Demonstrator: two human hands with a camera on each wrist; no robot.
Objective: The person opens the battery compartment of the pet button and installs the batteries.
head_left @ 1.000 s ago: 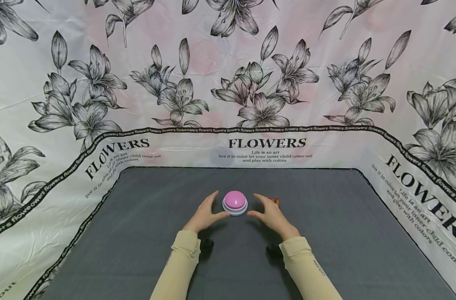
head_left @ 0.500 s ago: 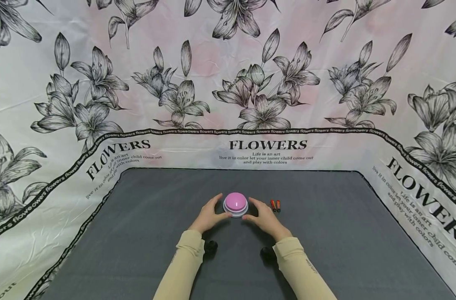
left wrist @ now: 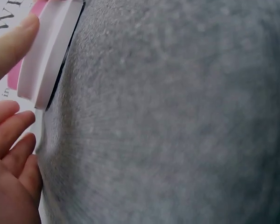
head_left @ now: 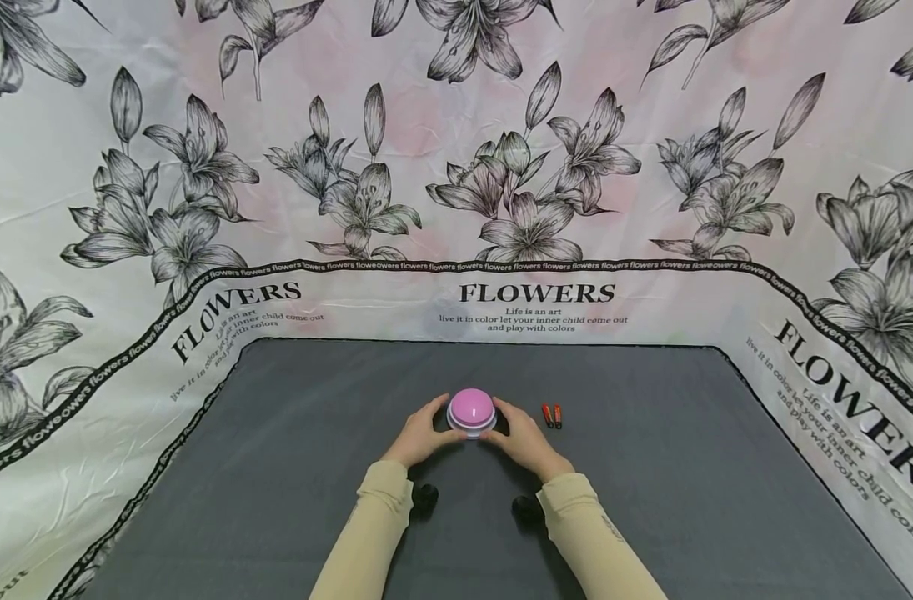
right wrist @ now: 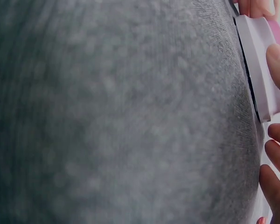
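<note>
A round push button with a glossy pink dome and a white base sits upright on the grey cloth. My left hand curves round its left side, index fingertip at the far rim and thumb at the near edge. From the right, my right hand mirrors that grip. In the left wrist view a thumb lies over the white base, while the other fingers spread just below it. The right wrist view has a thumb against the base too, and a dark line runs under its edge.
Two small red and black batteries lie side by side just right of the right hand. Grey cloth covers the table. A white sheet with flower prints rises along the back and sides. Black devices sit under both wrists.
Both hands have closed in on the button from left and right, fingertips now at its rim. The batteries, partly hidden by the right hand before, now show fully.
</note>
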